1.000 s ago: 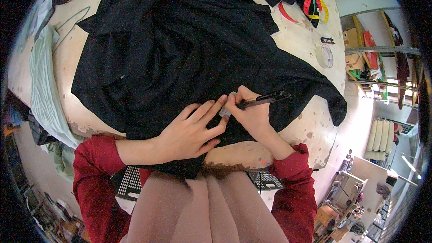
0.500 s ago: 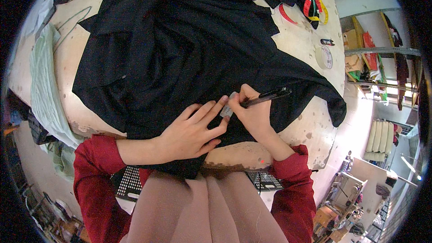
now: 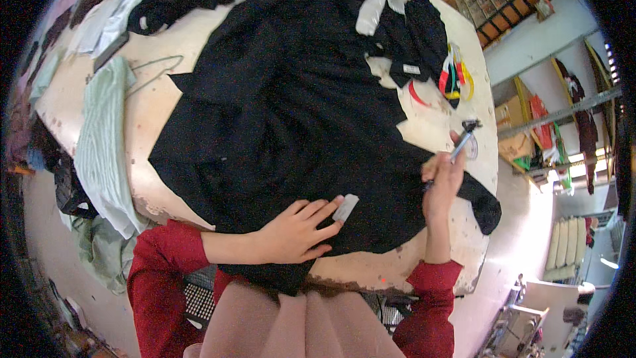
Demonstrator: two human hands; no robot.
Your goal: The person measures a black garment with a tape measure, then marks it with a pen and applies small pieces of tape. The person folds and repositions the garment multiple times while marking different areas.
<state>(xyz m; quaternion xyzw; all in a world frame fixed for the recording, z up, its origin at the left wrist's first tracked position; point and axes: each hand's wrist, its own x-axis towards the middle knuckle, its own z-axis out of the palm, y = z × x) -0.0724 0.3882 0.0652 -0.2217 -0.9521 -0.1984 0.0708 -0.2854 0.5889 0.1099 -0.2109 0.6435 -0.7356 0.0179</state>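
A large black cloth [image 3: 291,132] lies spread over the table. On its near part, a small white label [image 3: 346,207] lies tilted at the fingertips of my left hand [image 3: 295,232]. That hand rests flat on the cloth, fingers outstretched, the index and middle tips touching the label's edge. Over the cloth's right side, my right hand [image 3: 442,182] is closed around a pen [image 3: 461,148], whose shaft points away towards the far right. Motion blurs the pen a little, and the fingers hide its middle.
A roll of tape [image 3: 472,149] and small dark snips [image 3: 472,123] lie right of the cloth. Farther back are a coiled measuring tape [image 3: 457,76] and a crumpled white plastic bag [image 3: 377,8]. Pale green fabric [image 3: 106,139] hangs over the table's left edge, beside a wire hanger [image 3: 156,69].
My right hand has moved away from the label to the right with the pen. My left hand stays at the label. The view has shifted, showing more of the table's far side.
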